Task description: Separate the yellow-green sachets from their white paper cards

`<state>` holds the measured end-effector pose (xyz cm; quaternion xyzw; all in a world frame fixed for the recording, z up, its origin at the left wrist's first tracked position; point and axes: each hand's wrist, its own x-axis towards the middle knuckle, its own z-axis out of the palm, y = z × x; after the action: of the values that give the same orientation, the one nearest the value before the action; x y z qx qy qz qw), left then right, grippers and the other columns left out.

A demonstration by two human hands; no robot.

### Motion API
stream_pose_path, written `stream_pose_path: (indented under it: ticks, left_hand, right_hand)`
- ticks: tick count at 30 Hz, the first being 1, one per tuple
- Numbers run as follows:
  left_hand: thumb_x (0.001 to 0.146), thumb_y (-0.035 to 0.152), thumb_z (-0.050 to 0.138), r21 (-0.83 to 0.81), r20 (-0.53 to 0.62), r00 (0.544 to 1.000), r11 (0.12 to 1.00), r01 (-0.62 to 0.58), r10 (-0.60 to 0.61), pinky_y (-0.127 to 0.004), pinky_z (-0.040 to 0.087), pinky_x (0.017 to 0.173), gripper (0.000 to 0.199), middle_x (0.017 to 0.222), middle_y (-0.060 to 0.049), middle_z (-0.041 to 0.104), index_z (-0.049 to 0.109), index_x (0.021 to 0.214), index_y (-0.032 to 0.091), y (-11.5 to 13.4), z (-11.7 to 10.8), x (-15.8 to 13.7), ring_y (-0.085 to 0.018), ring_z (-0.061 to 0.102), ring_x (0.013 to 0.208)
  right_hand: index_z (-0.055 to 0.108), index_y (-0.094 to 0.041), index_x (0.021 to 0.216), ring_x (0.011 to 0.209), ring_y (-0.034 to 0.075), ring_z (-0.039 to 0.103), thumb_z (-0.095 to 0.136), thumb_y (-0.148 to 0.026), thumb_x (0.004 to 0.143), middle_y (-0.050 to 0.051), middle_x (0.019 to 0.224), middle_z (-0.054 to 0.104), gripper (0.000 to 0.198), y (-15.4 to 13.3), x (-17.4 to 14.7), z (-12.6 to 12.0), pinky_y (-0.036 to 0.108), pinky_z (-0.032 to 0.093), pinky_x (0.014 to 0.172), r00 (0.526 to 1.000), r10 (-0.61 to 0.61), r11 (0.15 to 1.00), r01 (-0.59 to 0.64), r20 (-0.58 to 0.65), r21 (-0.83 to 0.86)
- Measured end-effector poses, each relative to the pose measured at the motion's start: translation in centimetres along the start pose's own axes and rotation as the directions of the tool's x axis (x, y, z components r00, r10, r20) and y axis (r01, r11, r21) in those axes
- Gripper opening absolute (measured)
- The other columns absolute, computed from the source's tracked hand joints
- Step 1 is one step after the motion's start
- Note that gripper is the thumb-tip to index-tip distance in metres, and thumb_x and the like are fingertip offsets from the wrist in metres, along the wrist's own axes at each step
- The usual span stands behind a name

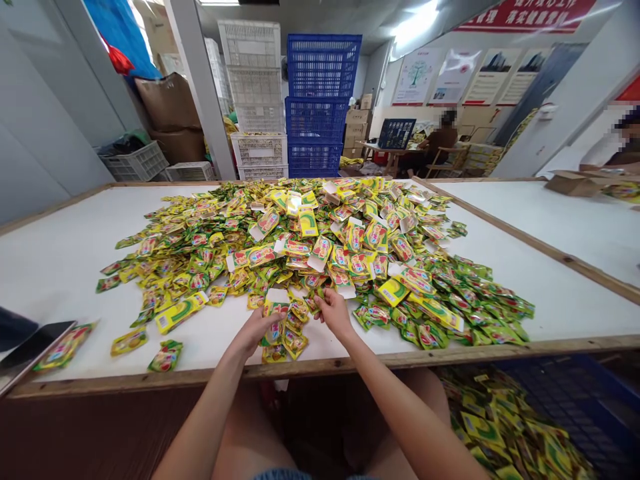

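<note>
Close to the table's front edge, my left hand (pixel 254 331) grips a small candy box (pixel 276 308) with its white flap standing up. My right hand (pixel 334 313) is closed in a pinch on a small green and yellow candy packet (pixel 313 301), just right of the box. A few yellow packets (pixel 295 341) lie beneath and between the hands. Beyond them spreads a big heap of loose packets (pixel 200 233), with several yellow boxes (pixel 309 221) on top, some with open flaps. Green packets (pixel 470 300) cluster on the right.
A wooden rim (pixel 200 381) edges the white table (pixel 65 213). At the left lie a phone-like dark slab (pixel 35 353) and a larger pouch (pixel 65 347). Below right, a blue crate (pixel 575 400) stands by many packets. Stacked crates (pixel 320 120) rise behind; two other people sit farther off.
</note>
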<state>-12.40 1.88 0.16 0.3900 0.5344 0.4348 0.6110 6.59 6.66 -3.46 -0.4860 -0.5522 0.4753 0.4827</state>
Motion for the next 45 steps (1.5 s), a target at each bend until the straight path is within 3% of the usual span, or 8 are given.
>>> stream_pose_path:
  ticks: [8,17,21,26,31,37,41,45]
  left_hand:
    - [0.054,0.034,0.074,0.153,0.169,0.979,0.984,0.089,-0.115,-0.030,0.051,0.069,0.028,0.080,-0.006,0.072,0.067,0.075,0.018,1.4,1.2,1.6,-0.024,0.064,0.084]
    - [0.061,0.036,0.070,0.108,0.282,0.956,0.993,0.055,-0.084,-0.031,0.049,0.076,0.030,0.082,-0.006,0.072,0.067,0.083,0.016,0.8,1.3,0.7,-0.023,0.065,0.084]
    - [0.063,0.036,0.070,0.083,0.283,0.958,0.996,0.017,-0.040,-0.032,0.048,0.080,0.031,0.088,-0.007,0.072,0.067,0.086,0.017,0.7,1.5,0.4,-0.024,0.064,0.088]
    - [0.062,0.034,0.071,-0.029,0.222,0.974,0.998,0.056,-0.048,-0.034,0.050,0.074,0.042,0.090,-0.009,0.071,0.064,0.099,0.015,0.3,1.9,-0.1,-0.025,0.066,0.083]
    - [0.062,0.028,0.072,-0.155,0.184,0.981,0.983,0.097,-0.068,-0.030,0.052,0.067,0.046,0.088,-0.010,0.071,0.061,0.104,0.013,0.7,2.2,-1.0,-0.022,0.068,0.073]
    - [0.063,0.033,0.070,-0.228,0.187,0.982,0.973,0.030,0.014,-0.032,0.052,0.068,0.053,0.088,-0.011,0.071,0.058,0.110,0.013,1.4,3.6,-2.5,-0.024,0.067,0.077]
    - [0.063,0.039,0.069,-0.308,0.101,0.991,0.950,-0.056,0.091,-0.032,0.052,0.068,0.058,0.089,-0.010,0.070,0.056,0.114,0.014,0.3,5.2,-3.5,-0.024,0.067,0.077]
    - [0.061,0.038,0.071,-0.359,0.047,0.993,0.930,-0.083,0.107,-0.033,0.052,0.071,0.061,0.085,-0.010,0.071,0.056,0.114,0.013,-0.6,5.9,-4.2,-0.024,0.067,0.077]
  right_hand:
    - [0.050,-0.019,0.074,0.048,0.013,0.055,0.053,-0.047,0.071,-0.001,0.064,0.056,0.028,0.1,-0.3,-0.6,0.025,0.044,0.041,0.999,0.047,0.996,-0.048,0.016,0.069]
    - [0.045,-0.019,0.053,0.048,0.010,0.042,0.062,-0.034,0.062,-0.005,0.049,0.044,0.024,0.3,0.6,-2.5,0.020,0.034,0.041,0.998,0.023,0.997,-0.027,-0.060,-0.069]
    - [0.043,-0.018,0.051,0.052,0.009,0.040,0.065,-0.034,0.060,-0.006,0.050,0.040,0.029,-0.1,0.4,-2.1,0.019,0.033,0.047,0.997,-0.009,0.997,0.003,-0.070,-0.074]
    - [0.053,-0.017,0.073,0.064,0.013,0.050,0.054,-0.043,0.072,-0.001,0.068,0.057,0.026,0.4,-0.7,0.4,0.023,0.042,0.057,0.995,-0.016,1.000,0.016,-0.098,0.002]
    - [0.055,-0.017,0.085,0.076,0.018,0.055,0.053,-0.038,0.073,0.004,0.081,0.062,0.024,0.8,-1.0,1.4,0.029,0.045,0.069,0.988,-0.014,1.000,0.018,-0.152,0.026]
    - [0.054,-0.019,0.089,0.083,0.018,0.057,0.055,-0.034,0.074,0.004,0.089,0.063,0.021,-1.9,-2.0,1.1,0.031,0.045,0.077,0.987,-0.069,0.991,0.085,-0.145,0.106]
    - [0.048,-0.021,0.098,0.083,0.018,0.059,0.056,-0.041,0.074,0.005,0.094,0.062,0.032,-3.4,-3.2,1.8,0.031,0.049,0.071,0.970,0.046,0.926,0.049,-0.240,0.373]
    - [0.051,-0.019,0.087,0.068,0.019,0.060,0.055,-0.049,0.073,0.005,0.077,0.062,0.033,-3.1,-4.1,1.9,0.030,0.048,0.055,0.987,0.131,0.906,-0.080,-0.095,0.415]
